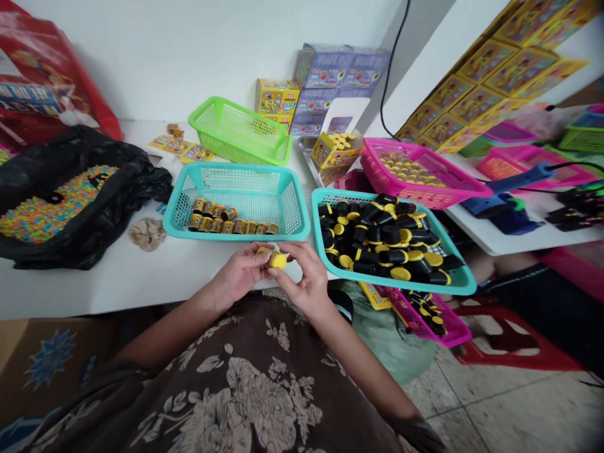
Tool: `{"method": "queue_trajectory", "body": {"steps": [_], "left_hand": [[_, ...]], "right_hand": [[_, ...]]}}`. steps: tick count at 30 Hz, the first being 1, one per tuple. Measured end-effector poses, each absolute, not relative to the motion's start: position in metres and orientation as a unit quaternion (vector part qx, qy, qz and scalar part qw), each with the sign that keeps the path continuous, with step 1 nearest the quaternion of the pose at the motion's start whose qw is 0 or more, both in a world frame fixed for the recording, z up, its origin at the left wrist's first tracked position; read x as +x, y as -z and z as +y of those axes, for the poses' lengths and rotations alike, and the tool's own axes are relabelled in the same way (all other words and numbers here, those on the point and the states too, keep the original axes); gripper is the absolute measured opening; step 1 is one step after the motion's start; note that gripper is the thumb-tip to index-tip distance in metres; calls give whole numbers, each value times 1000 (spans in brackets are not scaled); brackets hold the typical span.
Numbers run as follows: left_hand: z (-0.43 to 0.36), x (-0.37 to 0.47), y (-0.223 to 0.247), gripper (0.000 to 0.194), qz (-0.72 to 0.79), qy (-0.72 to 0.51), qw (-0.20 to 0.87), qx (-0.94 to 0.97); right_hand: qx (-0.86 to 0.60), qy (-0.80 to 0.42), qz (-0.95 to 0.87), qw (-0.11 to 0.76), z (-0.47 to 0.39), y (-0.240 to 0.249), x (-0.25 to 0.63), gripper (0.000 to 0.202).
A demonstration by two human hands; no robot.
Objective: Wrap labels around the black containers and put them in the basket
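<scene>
Just in front of my body, my left hand (243, 272) pinches a small jar with a yellow cap (278, 260). The thumb and fingers of my right hand (307, 277) close on the same cap; most of the jar's body is hidden by my fingers. Right beyond my hands stands a turquoise basket (236, 237) with rows of small jars in yellow labels (217, 225) lying along its near side. To the right, a second turquoise basket (465, 286) is heaped with black jars with yellow caps (394, 257).
On the left lies a black bag (141, 182) of colourful pellets (56, 204), near a crumpled paper (146, 234). Behind are a green basket (221, 135), purple boxes (325, 69) and a pink basket (425, 196). A person's dark-clothed leg (547, 296) shows at right.
</scene>
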State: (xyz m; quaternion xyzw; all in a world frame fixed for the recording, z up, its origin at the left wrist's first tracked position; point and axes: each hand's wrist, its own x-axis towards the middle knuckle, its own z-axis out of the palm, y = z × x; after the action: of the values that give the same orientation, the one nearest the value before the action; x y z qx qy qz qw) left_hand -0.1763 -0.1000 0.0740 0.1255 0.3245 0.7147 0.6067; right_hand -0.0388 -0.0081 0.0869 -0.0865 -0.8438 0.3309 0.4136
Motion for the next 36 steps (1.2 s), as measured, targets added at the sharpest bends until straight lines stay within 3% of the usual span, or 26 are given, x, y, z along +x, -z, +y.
{"method": "queue_trajectory", "body": {"steps": [8, 11, 15, 20, 26, 32, 36], "left_hand": [[-98, -162, -76, 24, 292, -711, 638, 55], [-97, -159, -75, 16, 294, -707, 642, 45], [-95, -159, -76, 17, 309, -698, 645, 49], [-91, -159, -75, 19, 321, -708, 629, 29], [-90, -154, -68, 22, 343, -710, 614, 33], [-91, -152, -68, 25, 338, -697, 631, 37], [-91, -153, -70, 22, 337, -714, 612, 47]], "right_hand": [[-43, -169, -875, 451, -4, -74, -34, 51], [-44, -190, -871, 451, -4, -73, -31, 55], [-107, -246, -850, 453, -4, -67, -30, 45], [-107, -201, -862, 452, -2, -61, -31, 43], [-87, -239, -853, 455, 1, -56, -33, 41], [-60, -133, -891, 430, 5, -54, -28, 39], [-87, -190, -859, 468, 3, -56, -29, 42]]}}
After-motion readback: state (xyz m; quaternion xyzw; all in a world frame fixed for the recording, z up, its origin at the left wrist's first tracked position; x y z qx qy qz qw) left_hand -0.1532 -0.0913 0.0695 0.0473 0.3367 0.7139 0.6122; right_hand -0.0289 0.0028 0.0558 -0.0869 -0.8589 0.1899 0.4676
